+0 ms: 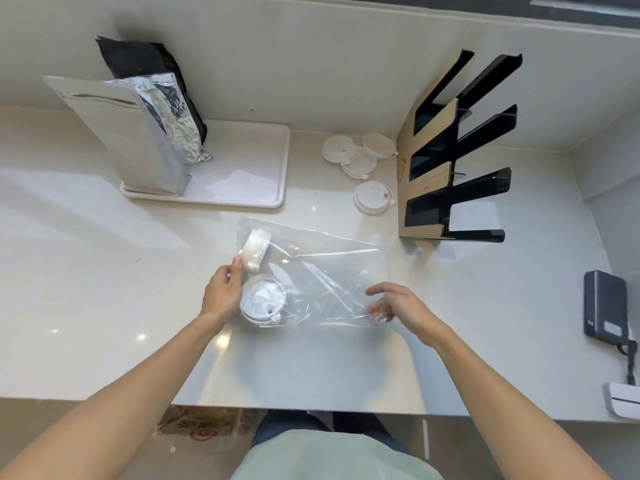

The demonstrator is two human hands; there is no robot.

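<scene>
Both forearms (145, 368) are bare as far as they show; a pale green top (332, 455) hangs over what look like dark jeans (287, 424)

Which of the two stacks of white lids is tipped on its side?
The far stack, which the left hand holds, is tipped, so its layered edge shows. The near stack lies flat, top up.
</scene>
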